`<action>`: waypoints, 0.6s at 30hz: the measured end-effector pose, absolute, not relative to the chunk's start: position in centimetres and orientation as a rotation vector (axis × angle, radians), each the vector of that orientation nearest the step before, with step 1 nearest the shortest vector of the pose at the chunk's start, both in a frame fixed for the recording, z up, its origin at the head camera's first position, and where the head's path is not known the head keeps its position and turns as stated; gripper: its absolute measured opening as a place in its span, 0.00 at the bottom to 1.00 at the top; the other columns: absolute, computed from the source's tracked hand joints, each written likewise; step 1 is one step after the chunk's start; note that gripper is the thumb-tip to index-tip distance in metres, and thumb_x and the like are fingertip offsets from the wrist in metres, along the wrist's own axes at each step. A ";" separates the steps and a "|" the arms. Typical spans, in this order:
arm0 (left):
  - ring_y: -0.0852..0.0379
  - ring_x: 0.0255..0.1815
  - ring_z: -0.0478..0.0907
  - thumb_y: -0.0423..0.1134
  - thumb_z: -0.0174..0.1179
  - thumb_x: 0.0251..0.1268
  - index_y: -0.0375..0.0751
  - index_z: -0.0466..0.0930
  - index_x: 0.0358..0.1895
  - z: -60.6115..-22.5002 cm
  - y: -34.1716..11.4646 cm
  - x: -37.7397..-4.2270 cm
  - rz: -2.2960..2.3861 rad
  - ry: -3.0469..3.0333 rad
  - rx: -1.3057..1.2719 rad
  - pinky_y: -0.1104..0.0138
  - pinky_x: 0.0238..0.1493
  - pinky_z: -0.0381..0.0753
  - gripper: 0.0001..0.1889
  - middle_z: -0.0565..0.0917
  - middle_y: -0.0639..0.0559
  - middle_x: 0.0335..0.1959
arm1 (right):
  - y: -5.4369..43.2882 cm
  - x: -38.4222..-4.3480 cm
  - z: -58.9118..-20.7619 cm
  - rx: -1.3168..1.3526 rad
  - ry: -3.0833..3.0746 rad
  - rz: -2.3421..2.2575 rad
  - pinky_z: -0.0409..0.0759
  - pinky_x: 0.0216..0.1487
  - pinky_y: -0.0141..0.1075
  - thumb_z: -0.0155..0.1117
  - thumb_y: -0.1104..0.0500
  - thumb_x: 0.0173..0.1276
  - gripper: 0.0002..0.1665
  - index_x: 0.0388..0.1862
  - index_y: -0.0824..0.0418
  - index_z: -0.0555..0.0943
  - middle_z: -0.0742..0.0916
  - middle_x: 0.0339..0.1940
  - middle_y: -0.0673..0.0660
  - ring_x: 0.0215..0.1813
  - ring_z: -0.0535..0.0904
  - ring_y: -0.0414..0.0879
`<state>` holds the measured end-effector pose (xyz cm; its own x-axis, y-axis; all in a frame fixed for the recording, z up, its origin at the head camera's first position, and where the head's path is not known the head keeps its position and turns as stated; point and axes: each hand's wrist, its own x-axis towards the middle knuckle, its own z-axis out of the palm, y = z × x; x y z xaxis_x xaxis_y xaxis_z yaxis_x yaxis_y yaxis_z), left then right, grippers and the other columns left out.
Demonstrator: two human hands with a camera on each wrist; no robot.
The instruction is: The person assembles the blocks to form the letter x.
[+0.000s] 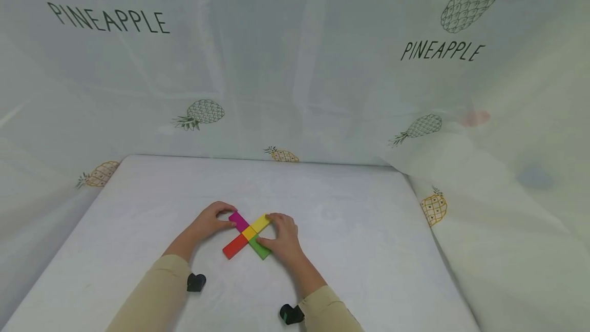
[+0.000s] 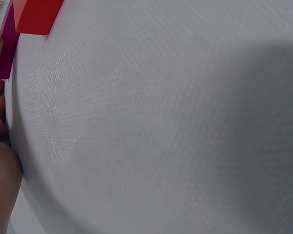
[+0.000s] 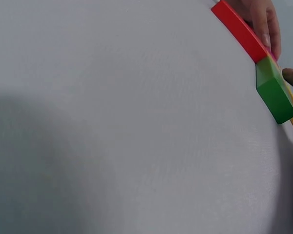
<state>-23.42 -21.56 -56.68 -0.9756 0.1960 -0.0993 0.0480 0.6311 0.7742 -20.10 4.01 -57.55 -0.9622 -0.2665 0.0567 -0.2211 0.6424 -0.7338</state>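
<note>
Five flat wooden blocks form an X on the white table: a magenta block [image 1: 239, 221], a yellow block [image 1: 261, 223], a red block [image 1: 235, 246] and a green block [image 1: 260, 247] around an orange-yellow middle piece [image 1: 249, 233]. My left hand [image 1: 213, 221] pinches the outer end of the magenta block between thumb and fingers. From the right, my right hand [image 1: 285, 236] holds the yellow block, its fingertips at the far end and its thumb beside the green block. The left wrist view catches the red block [image 2: 36, 17] only partly; the right wrist view shows the green block [image 3: 273, 90] close up.
A white cloth covers the table [image 1: 359, 229]. Behind and beside it hangs a pale curtain [image 1: 295, 65] printed with pineapples. Dark wrist pieces [image 1: 196, 283] sit near both beige sleeves [image 1: 149, 296].
</note>
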 end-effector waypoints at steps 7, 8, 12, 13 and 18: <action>0.43 0.61 0.69 0.41 0.71 0.58 0.45 0.80 0.56 -56.8 -21.5 -23.4 1.276 2.676 0.188 0.48 0.62 0.69 0.22 0.77 0.46 0.55 | 3.8 -20.0 -57.7 -0.443 2.850 -1.185 0.59 0.64 0.51 0.72 0.45 0.58 0.32 0.61 0.52 0.78 0.75 0.63 0.52 0.65 0.63 0.50; 0.43 0.61 0.69 0.42 0.71 0.58 0.45 0.80 0.56 -56.8 -21.5 -23.3 1.274 2.678 0.189 0.48 0.62 0.69 0.22 0.77 0.46 0.55 | 3.8 -20.0 -57.6 -0.445 2.855 -1.180 0.60 0.64 0.51 0.72 0.45 0.58 0.32 0.61 0.52 0.79 0.75 0.63 0.52 0.65 0.64 0.50; 0.44 0.61 0.69 0.41 0.71 0.58 0.45 0.80 0.55 -56.8 -21.5 -23.3 1.268 2.685 0.192 0.49 0.62 0.69 0.21 0.77 0.46 0.55 | 3.8 -19.9 -57.5 -0.450 2.865 -1.172 0.60 0.63 0.51 0.73 0.45 0.58 0.32 0.61 0.52 0.79 0.75 0.63 0.52 0.64 0.64 0.50; 0.44 0.61 0.69 0.41 0.71 0.57 0.45 0.80 0.55 -56.8 -21.5 -23.3 1.265 2.688 0.193 0.49 0.62 0.69 0.21 0.77 0.46 0.55 | 3.8 -19.9 -57.5 -0.448 2.865 -1.171 0.60 0.63 0.50 0.73 0.45 0.58 0.32 0.61 0.52 0.79 0.75 0.63 0.52 0.64 0.64 0.50; 0.43 0.61 0.69 0.41 0.71 0.57 0.45 0.80 0.56 -56.7 -21.5 -23.3 1.257 2.691 0.187 0.49 0.62 0.69 0.22 0.77 0.46 0.55 | 3.7 -19.9 -57.4 -0.441 2.857 -1.172 0.60 0.63 0.50 0.72 0.46 0.58 0.32 0.62 0.52 0.79 0.75 0.63 0.52 0.64 0.64 0.50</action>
<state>-23.33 -21.52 -56.74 -0.9786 0.1823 -0.0959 0.0434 0.6376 0.7691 -19.95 3.75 -57.43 -0.9598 -0.2671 0.0863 -0.2508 0.6778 -0.6912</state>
